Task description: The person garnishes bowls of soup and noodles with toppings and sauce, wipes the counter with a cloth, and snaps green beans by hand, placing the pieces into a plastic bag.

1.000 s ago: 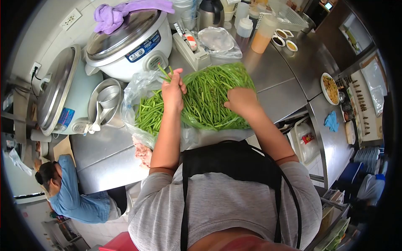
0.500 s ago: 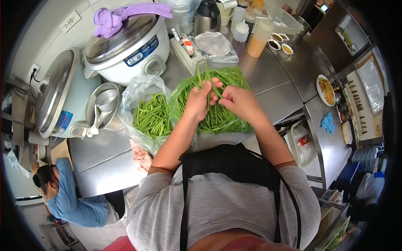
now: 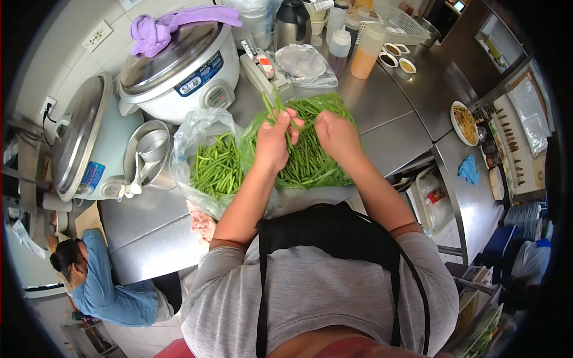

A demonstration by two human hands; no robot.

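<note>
Two plastic bags of green beans lie side by side on the steel table. My left hand (image 3: 276,136) holds a few long green beans (image 3: 268,105) pointing up, above the left edge of the larger bag of beans (image 3: 310,164). Close to its right, my right hand (image 3: 337,136) is closed over the same bag, its thumb and fingertips pressed together; what it holds, if anything, is too small to make out. The smaller bag of cut bean pieces (image 3: 216,168) stands open to the left of my left forearm.
Behind stand a white rice cooker (image 3: 179,77), a grey box (image 3: 268,77) and an orange squeeze bottle (image 3: 365,53). Another cooker (image 3: 89,137) and nested metal pots (image 3: 152,146) are left. A person in blue (image 3: 104,280) leans at lower left. A noodle bowl (image 3: 464,123) sits right.
My left hand came from near the smaller bag to above the larger one, holding beans. My right hand rose from the beans, met the left hand, and has now moved slightly apart from it.
</note>
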